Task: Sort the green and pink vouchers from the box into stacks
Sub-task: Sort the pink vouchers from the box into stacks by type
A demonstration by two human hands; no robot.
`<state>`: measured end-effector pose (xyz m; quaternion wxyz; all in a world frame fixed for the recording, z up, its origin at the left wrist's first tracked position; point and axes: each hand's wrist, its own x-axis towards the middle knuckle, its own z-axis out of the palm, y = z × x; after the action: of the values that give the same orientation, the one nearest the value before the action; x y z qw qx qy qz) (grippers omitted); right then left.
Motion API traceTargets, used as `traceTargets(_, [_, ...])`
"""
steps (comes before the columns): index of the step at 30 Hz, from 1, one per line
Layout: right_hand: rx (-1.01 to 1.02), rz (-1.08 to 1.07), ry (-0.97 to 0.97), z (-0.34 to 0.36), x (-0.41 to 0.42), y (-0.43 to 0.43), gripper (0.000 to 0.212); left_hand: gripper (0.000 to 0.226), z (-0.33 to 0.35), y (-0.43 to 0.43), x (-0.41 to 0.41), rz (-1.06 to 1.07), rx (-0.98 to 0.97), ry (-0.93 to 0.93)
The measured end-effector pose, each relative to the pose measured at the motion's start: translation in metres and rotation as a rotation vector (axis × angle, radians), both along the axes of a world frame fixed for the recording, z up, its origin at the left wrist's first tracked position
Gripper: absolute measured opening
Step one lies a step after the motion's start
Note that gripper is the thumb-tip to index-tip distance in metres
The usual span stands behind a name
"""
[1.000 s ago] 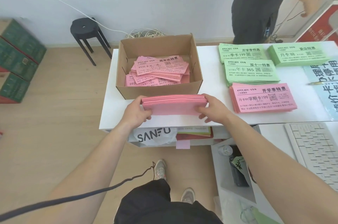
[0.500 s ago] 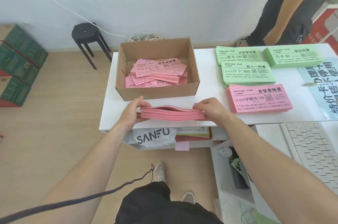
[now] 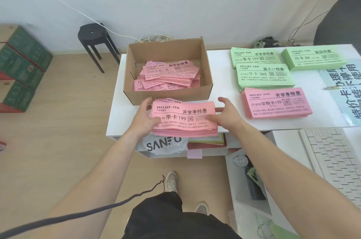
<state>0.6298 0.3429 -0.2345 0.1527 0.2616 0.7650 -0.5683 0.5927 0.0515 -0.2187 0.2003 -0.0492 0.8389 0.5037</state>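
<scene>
A thick stack of pink vouchers (image 3: 183, 117) lies face up at the front edge of the white table (image 3: 220, 86), just in front of the cardboard box (image 3: 168, 96). My left hand (image 3: 142, 121) holds the stack's left end with the thumb on top. My right hand (image 3: 228, 115) touches the right end with straight, spread fingers. Loose pink vouchers (image 3: 168, 76) lie in a heap inside the box. To the right are three green stacks (image 3: 254, 58) (image 3: 262, 77) (image 3: 312, 59) and another pink stack (image 3: 275, 103).
A pen (image 3: 336, 87) and blue printed sheets (image 3: 343, 90) lie at the table's right end. A white keyboard (image 3: 336, 160) sits on a lower desk at the right. Under the table is a shelf with a white bag (image 3: 164, 144). A black stool (image 3: 93, 33) and green cartons (image 3: 21, 66) stand on the floor at the left.
The pink stack, held edge-on between both hands before, now lies flat and face up. My right fingers have loosened and spread. The person at the back right has moved almost out of view.
</scene>
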Motion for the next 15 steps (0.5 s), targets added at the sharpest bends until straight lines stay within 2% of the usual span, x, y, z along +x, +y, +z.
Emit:
traceTargets(3, [-0.091,-0.039,-0.009,-0.001,-0.002,0.003,0.091,0.090,-0.002,-0.004,-0.005,0.041,-0.018,-0.071])
traceTargets(5, [-0.115,-0.035,0.038,0.002,-0.002,0.003,0.083,0.081,-0.001,-0.006,-0.007,0.044,0.033,-0.081])
traceTargets(7, [-0.104,-0.006,0.107,0.008,-0.003,0.003,0.067,0.066,0.004,-0.006,-0.006,0.053,0.070,-0.037])
traceTargets(10, [-0.057,0.065,0.226,0.015,-0.005,0.001,0.048,0.057,0.011,-0.004,-0.009,0.062,0.070,0.072])
traceTargets(15, [0.059,0.148,0.337,0.010,-0.009,-0.003,0.043,0.050,0.003,-0.003,-0.011,0.029,0.051,0.143])
